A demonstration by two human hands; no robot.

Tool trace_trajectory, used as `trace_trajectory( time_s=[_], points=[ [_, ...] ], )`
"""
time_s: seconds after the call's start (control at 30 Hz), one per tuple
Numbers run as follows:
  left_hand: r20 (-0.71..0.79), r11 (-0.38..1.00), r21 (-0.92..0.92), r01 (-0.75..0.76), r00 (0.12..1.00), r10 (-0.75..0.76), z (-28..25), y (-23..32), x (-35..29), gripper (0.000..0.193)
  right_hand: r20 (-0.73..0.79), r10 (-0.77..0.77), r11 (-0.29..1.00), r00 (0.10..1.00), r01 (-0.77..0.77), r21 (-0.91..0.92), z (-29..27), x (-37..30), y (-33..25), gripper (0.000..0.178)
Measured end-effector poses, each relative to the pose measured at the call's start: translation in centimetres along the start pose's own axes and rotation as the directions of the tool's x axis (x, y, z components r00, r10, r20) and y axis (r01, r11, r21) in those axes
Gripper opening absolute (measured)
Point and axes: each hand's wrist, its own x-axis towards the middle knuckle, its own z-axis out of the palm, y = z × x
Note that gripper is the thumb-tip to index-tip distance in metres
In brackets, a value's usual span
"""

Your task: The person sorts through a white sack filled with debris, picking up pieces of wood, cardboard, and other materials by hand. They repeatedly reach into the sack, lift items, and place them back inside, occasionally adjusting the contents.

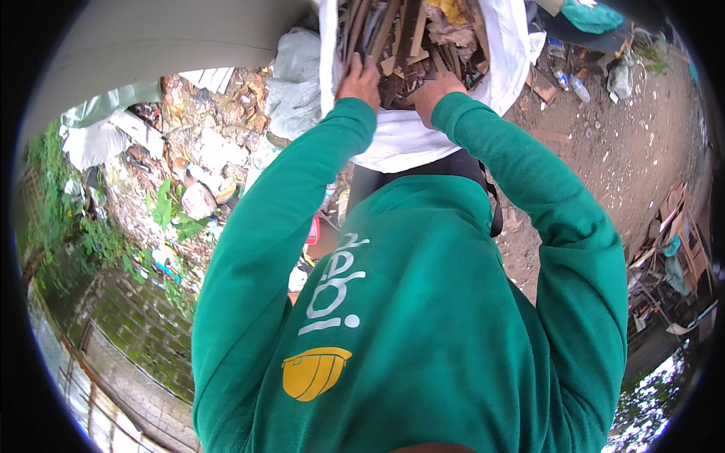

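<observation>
A large white woven sack (408, 143) stands in front of me with its mouth wide. Inside lie thin wood strips (384, 34), flat brown scraps and a crumpled yellowish piece (451, 38). My left hand (359, 81) rests on the scraps by the sack's left inner side, its fingers stretched out and slightly apart. Over the near part of the sack's mouth, my right hand (438, 94) is closed, with its fingers curled down among the scraps. What it grips is hidden. Both forearms, in green sleeves, reach forward over the sack's near rim.
Mixed litter and plastic sheeting (294, 75) cover the ground at left, beside green plants (162, 208) and a mossy block surface (143, 332). Bare dirt (604, 151) lies at right, with plastic bottles (579, 88) and a pile of broken boards (676, 234).
</observation>
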Motion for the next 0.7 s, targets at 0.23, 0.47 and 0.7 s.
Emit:
trace_trajectory(
  time_s=[0.23, 0.47, 0.7],
  points=[
    [-0.054, 0.992, -0.119, 0.038, 0.998, -0.044, 1.1, 0.5, 0.3, 0.046, -0.022, 0.093, 0.996, 0.995, -0.093, -0.002, 3.7, 10.6, 2.0, 0.036],
    [-0.147, 0.967, -0.240, 0.081, 0.982, -0.119, 2.6, -0.1, 0.7, 0.042, 0.013, 0.152, 0.988, 0.988, -0.152, -0.007, 4.2, 10.9, 2.5, 0.047],
    [-0.230, 0.964, -0.253, 0.075, 0.964, -0.135, 3.6, -0.5, 0.3, 0.038, -0.025, 0.147, 0.975, 0.989, -0.140, 0.171, -0.7, 6.0, 1.3, 0.043]
  ],
)
